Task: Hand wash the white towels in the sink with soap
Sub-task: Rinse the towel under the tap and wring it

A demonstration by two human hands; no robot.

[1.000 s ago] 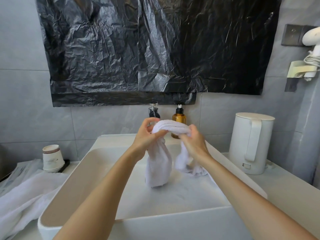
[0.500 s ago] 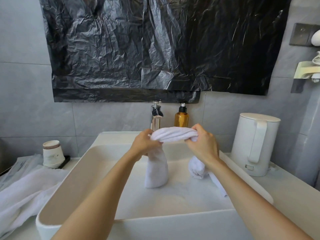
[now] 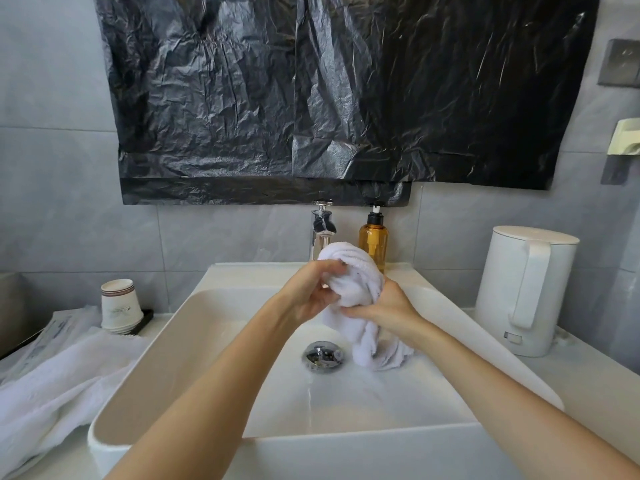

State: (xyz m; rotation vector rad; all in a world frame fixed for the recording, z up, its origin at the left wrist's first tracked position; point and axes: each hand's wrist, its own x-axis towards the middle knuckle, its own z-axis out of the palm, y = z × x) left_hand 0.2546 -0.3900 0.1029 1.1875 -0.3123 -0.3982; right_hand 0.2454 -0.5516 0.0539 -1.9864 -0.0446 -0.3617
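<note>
Rim of the white rectangular ceramic sink (image 3: 346,448) sat nearest me. Over its basin, my left hand (image 3: 308,299) and right hand (image 3: 391,308) had fingers clamped on the bunched white terry towel (image 3: 356,275), its tail touching bottom beside the chrome drain (image 3: 323,356). Behind stood the amber pump soap bottle (image 3: 373,244).

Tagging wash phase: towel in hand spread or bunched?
Bunched. Left hand and right hand grip the towel wadded together over the sink, its tail hanging into the basin.
</note>
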